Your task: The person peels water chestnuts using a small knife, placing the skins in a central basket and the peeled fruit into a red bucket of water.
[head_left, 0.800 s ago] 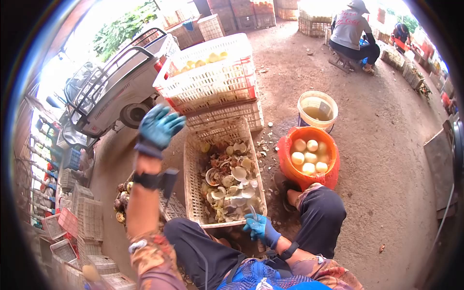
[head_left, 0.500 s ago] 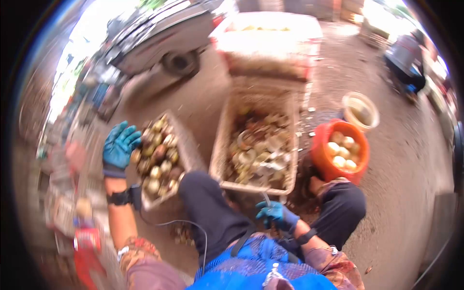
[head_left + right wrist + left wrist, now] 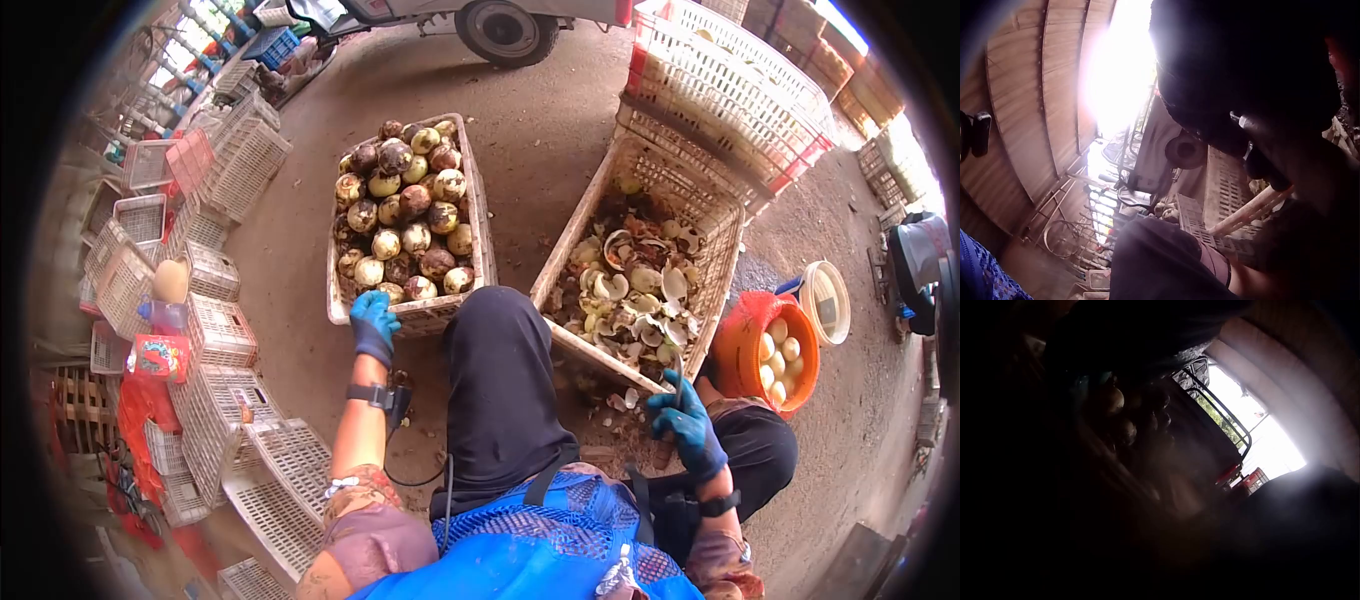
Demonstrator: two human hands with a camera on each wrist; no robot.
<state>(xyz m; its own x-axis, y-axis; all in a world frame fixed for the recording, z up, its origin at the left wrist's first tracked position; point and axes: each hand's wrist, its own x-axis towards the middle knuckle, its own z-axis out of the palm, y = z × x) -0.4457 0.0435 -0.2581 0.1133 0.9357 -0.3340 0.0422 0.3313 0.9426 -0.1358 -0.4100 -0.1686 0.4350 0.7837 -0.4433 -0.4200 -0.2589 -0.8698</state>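
Observation:
My left hand (image 3: 374, 325), in a blue-green glove, is at the near left rim of a crate (image 3: 478, 215). Its fingers appear loose, with nothing seen in them. Round produce (image 3: 415, 200) with blotched brown and cream skin fills that crate; a few pieces (image 3: 1124, 431) show dimly in the dark left wrist view. In my gloved right hand (image 3: 690, 430) I grip a small knife (image 3: 679, 380), its narrow metal blade pointing up. This hand is beside the near right corner of a second crate (image 3: 568, 240), which holds pale curved peelings (image 3: 640, 280).
An orange bucket (image 3: 740, 345) with peeled pale balls (image 3: 778, 360) stands right of the peelings, beside a whitish bucket (image 3: 828, 300). Stacked crates (image 3: 730, 80) rise behind. More crates (image 3: 225, 330) line the left side. A vehicle wheel (image 3: 507, 32) is at the far end.
The head view has swung left. My left hand has come down from raised in the air to the produce crate's near rim. My right hand still holds the knife near the peelings crate.

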